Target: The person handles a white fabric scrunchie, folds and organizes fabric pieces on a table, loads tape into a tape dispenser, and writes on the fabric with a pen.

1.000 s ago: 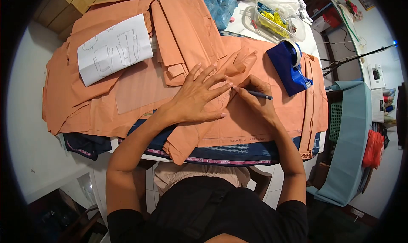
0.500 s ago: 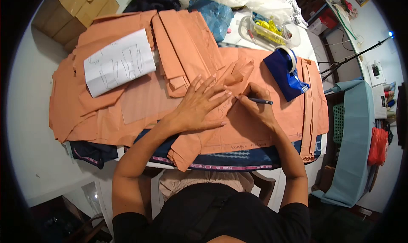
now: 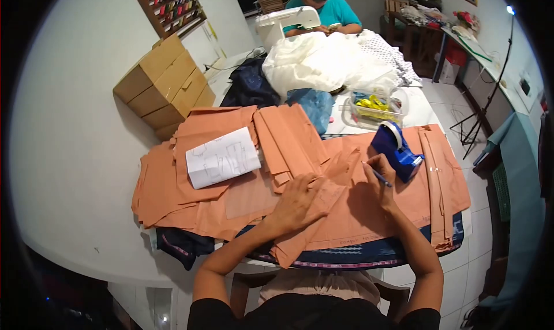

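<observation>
My left hand lies on a folded orange-brown paper strip, its thumb apart from the other fingers. Some fingertips are hard to make out against the paper. Between the fingers of my right hand is a dark pen, its tip end raised above the large orange-brown paper sheet. Handwriting runs along that sheet's lower edge. Just right of my right hand stands a blue tape dispenser with a roll in it. Left of my left hand, a white paper with drawn shapes rests on stacked orange-brown pieces.
Dark blue patterned fabric shows under the paper. Beyond are a blue plastic bag, a clear tub with yellow items and white fabric. A person in a teal shirt sits behind a sewing machine. Cardboard drawers stand left.
The view has tilted up, bringing the person and sewing machine into sight. My right hand has lifted the pen away from the written strip, toward the tape dispenser. My left fingers have drawn closer together.
</observation>
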Available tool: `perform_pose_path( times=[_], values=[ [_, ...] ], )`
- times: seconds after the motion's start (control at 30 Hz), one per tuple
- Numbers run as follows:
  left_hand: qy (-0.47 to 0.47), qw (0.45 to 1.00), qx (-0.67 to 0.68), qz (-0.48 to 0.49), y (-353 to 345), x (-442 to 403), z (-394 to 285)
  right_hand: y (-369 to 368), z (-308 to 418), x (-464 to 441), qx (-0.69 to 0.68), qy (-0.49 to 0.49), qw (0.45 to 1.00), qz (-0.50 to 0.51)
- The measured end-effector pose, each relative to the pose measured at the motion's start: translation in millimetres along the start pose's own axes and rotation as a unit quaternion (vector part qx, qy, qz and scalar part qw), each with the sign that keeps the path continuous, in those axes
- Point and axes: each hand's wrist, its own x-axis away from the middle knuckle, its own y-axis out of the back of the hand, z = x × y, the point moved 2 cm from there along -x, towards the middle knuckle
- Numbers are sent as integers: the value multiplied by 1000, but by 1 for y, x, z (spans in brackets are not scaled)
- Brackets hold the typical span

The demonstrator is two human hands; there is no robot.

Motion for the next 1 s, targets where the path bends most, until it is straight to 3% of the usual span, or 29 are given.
perform_pose_path(
  times=[0.1, 0.23, 0.4, 0.5, 0.63, 0.7, 0.77, 0.87, 0.9, 0.97, 1.0],
  values=[
    [162, 986, -20, 36, 11, 15, 0, 2, 10, 3, 38, 30, 999, -6],
    [249, 963, 64, 86, 12, 38, -6, -1, 15, 5, 70, 78, 994, 16],
    [186, 978, 77, -59, -13, 62, -3, -3, 18, 8, 121, 149, 981, 13],
    [197, 960, 196, 32, 2, 53, -6, -6, 23, 6, 121, 161, 980, 11],
    [162, 944, 282, 51, 30, 50, 7, -1, 26, 7, 97, 150, 984, -10],
    [236, 926, 290, 53, 57, 51, 19, -1, 28, 6, 77, 159, 984, -38],
    [295, 861, 414, -21, 88, 42, 41, -2, 28, 5, 93, 165, 981, -39],
    [231, 919, 243, -209, 141, 20, 102, -1, 23, 6, 121, 177, 976, -31],
    [350, 925, 70, -126, 185, 2, 92, -2, 20, 5, 148, 193, 970, -26],
    [254, 885, 241, -306, 190, -4, 186, -3, 16, 4, 198, 226, 954, -16],
    [254, 885, 242, -305, 197, -3, 208, -2, 17, 3, 199, 225, 954, -15]
  ],
)
